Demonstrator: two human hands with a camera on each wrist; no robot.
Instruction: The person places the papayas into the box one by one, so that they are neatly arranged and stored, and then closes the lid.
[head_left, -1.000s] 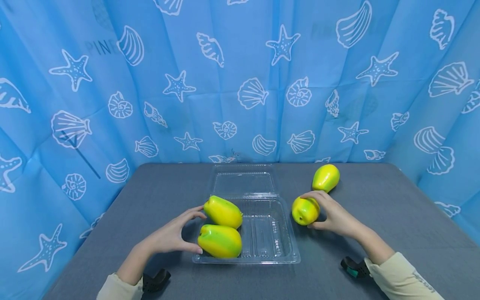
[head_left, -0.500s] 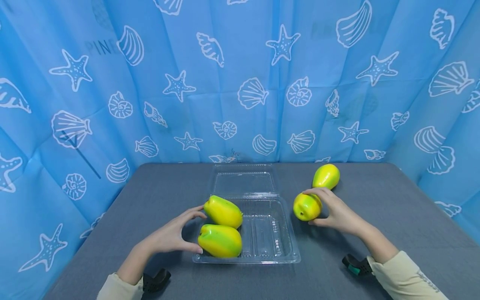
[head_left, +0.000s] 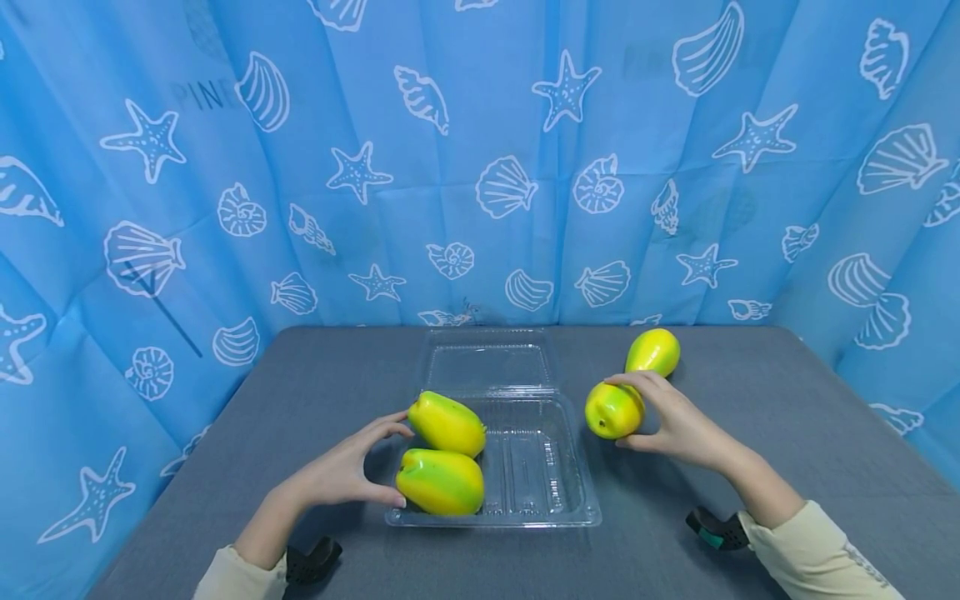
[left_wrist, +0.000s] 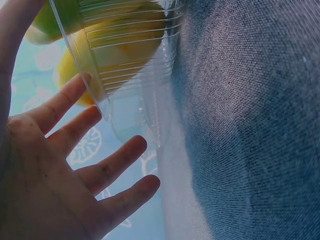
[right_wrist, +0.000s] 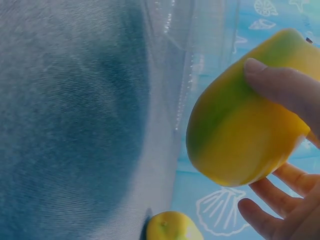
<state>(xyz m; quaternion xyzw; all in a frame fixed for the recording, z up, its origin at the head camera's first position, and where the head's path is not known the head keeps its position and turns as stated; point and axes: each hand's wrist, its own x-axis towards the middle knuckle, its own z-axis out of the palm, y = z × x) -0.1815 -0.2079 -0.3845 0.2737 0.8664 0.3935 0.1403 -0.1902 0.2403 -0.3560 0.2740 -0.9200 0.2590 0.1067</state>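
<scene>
Two yellow-green papayas, a rear papaya (head_left: pixel 447 423) and a front papaya (head_left: pixel 441 482), lie in the left part of a clear plastic clamshell box (head_left: pixel 525 518). My left hand (head_left: pixel 341 468) is at the box's left side, its fingers spread; in the left wrist view, fingertips touch the box's rim (left_wrist: pixel 75 55). My right hand (head_left: pixel 678 425) grips a third papaya (head_left: pixel 611 410) between thumb and fingers, right of the box. The right wrist view shows this papaya (right_wrist: pixel 240 125) raised off the table, its blunt end toward the person.
Another papaya (head_left: pixel 653 353) lies farther back on the right, behind the right hand. The box's lid (head_left: pixel 487 364) is folded back flat on the grey table (head_left: pixel 315 392). A blue curtain (head_left: pixel 480 167) with shell prints hangs behind the table.
The right hand has lifted the papaya slightly up and away from the person, shifting a little to the right. The left hand and the box have stayed put.
</scene>
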